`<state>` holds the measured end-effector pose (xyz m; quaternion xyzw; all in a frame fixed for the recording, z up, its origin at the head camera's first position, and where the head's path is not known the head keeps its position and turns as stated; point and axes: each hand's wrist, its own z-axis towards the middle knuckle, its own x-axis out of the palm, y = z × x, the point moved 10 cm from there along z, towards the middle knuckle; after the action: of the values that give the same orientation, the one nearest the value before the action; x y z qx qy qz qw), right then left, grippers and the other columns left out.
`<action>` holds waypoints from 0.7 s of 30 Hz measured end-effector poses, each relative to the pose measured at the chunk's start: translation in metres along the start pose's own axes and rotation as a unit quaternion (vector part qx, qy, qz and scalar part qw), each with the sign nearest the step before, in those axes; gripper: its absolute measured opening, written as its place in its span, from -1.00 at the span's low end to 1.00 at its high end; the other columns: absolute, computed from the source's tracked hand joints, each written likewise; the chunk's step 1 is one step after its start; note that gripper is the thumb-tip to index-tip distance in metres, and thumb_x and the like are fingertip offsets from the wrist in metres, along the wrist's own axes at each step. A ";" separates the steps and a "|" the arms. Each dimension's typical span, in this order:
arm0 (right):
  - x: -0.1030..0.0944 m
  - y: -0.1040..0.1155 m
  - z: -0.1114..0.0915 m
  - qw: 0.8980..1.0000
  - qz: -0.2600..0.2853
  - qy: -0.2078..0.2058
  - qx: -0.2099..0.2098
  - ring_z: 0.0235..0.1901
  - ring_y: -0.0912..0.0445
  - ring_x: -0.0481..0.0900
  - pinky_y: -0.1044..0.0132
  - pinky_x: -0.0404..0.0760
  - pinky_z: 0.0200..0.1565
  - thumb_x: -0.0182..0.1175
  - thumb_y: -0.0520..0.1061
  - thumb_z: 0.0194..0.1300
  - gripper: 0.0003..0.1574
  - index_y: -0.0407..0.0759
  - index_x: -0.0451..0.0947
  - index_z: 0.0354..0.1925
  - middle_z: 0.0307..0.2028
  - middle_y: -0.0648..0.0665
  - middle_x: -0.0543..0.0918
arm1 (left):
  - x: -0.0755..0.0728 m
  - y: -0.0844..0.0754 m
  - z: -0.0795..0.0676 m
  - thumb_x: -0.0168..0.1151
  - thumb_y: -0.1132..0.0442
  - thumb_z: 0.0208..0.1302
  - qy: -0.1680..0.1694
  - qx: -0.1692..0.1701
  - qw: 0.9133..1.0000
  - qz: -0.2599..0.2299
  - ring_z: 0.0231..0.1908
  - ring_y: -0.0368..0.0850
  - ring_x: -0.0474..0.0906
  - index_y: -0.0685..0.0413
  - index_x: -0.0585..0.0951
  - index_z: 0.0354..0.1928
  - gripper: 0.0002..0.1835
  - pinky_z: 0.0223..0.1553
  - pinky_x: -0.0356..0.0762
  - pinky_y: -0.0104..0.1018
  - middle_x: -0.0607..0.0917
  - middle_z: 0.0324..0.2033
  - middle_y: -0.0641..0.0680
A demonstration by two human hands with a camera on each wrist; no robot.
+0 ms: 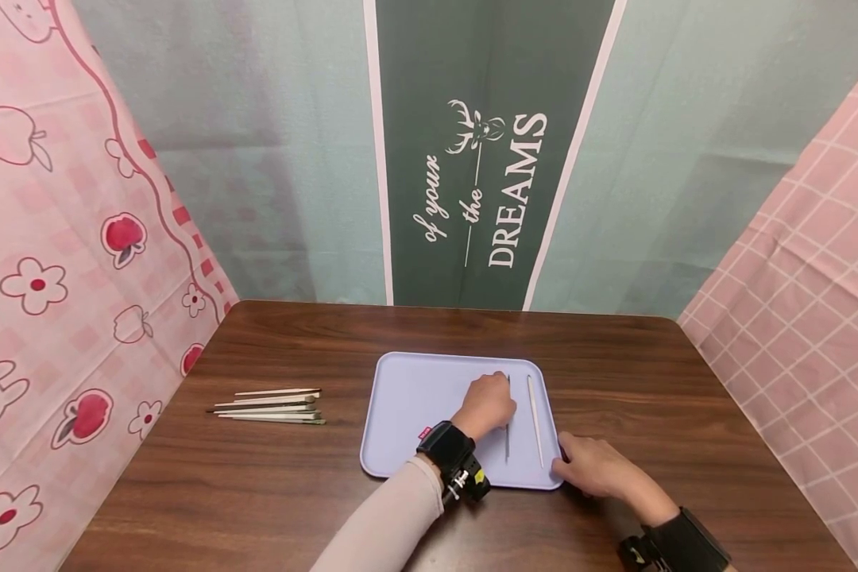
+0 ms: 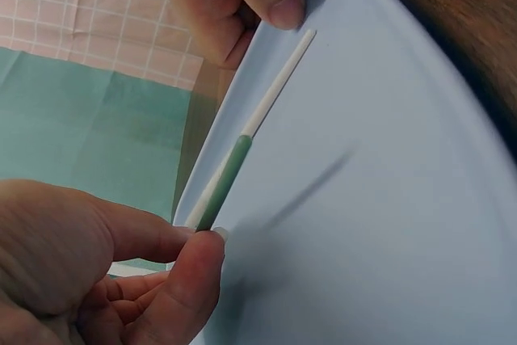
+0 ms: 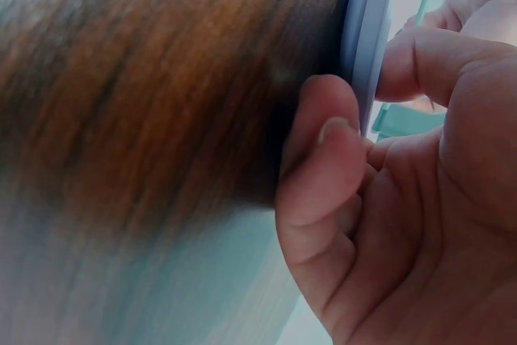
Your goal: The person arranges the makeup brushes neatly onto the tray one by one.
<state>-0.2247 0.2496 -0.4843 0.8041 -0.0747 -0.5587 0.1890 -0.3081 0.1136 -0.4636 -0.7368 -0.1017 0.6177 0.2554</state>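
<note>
My left hand [image 1: 485, 405] is over the right part of a pale lilac tray [image 1: 429, 367]. Between thumb and fingertips it pinches a slim green stick [image 2: 226, 179] with a rounded end, its shadow falling on the tray. A white tapered stick [image 1: 535, 421] lies lengthwise along the tray's right side, partly behind the green one in the left wrist view. At the tray's near right corner, my right hand [image 1: 593, 466] grips the rim [image 3: 370, 46], thumb on the inner side and curled fingers at the outer side.
Left of the tray, a bundle of several thin white and dark sticks [image 1: 272, 407] lies on the brown wooden table [image 1: 314, 500]. A green printed curtain [image 1: 314, 159] hangs behind the table, with pink cloths [image 1: 815, 262] at both sides.
</note>
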 end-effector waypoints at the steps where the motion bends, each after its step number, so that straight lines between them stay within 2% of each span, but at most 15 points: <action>1: 0.000 0.000 0.000 1.000 0.000 -0.001 0.000 -0.70 0.11 0.44 0.27 0.37 -0.60 0.22 -0.10 0.24 -0.78 -0.09 0.35 -0.39 -0.60 -0.03 0.44 | 0.001 -0.001 0.001 0.31 0.33 0.14 -0.001 0.000 1.000 0.002 -0.56 -0.08 0.47 0.25 0.60 -0.15 -0.77 -0.55 0.39 -0.37 0.59 -0.55 0.07; 5: 0.001 -0.002 0.001 1.000 0.009 -0.002 -0.014 -0.71 0.11 0.45 0.25 0.38 -0.61 0.22 -0.09 0.24 -0.77 -0.09 0.34 -0.40 -0.61 -0.03 0.44 | 0.004 -0.004 0.003 0.32 0.31 0.15 -0.004 -0.003 1.000 0.009 -0.56 -0.08 0.49 0.23 0.60 -0.17 -0.78 -0.55 0.39 -0.38 0.60 -0.55 0.06; 11: 0.006 -0.007 0.007 0.998 0.001 0.000 -0.067 -0.75 0.18 0.43 0.28 0.39 -0.64 0.18 0.00 0.28 -0.75 -0.05 0.32 -0.40 -0.63 0.04 0.43 | 0.009 -0.006 0.006 0.33 0.30 0.15 -0.002 -0.006 1.000 0.022 -0.58 -0.09 0.48 0.20 0.61 -0.19 -0.80 -0.56 0.38 -0.39 0.59 -0.59 0.04; 16: 0.004 -0.005 0.005 0.999 0.006 0.001 -0.042 -0.74 0.14 0.44 0.27 0.39 -0.62 0.19 -0.04 0.26 -0.76 -0.06 0.33 -0.39 -0.63 0.01 0.44 | 0.010 -0.009 0.007 0.32 0.30 0.14 -0.004 -0.008 1.000 0.025 -0.54 -0.07 0.50 0.20 0.61 -0.18 -0.79 -0.52 0.39 -0.38 0.58 -0.58 0.04; 21: -0.002 0.001 -0.001 1.000 0.000 -0.009 -0.014 -0.72 0.12 0.44 0.27 0.38 -0.60 0.22 -0.09 0.23 -0.76 -0.07 0.33 -0.41 -0.62 -0.01 0.44 | 0.011 -0.010 0.007 0.27 0.29 0.23 0.000 -0.015 1.000 0.023 -0.52 -0.05 0.53 0.24 0.60 -0.09 -0.76 -0.48 0.41 -0.38 0.56 -0.59 0.03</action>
<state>-0.2240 0.2492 -0.4820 0.7964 -0.0687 -0.5669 0.1992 -0.3108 0.1292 -0.4686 -0.7429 -0.0938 0.6215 0.2301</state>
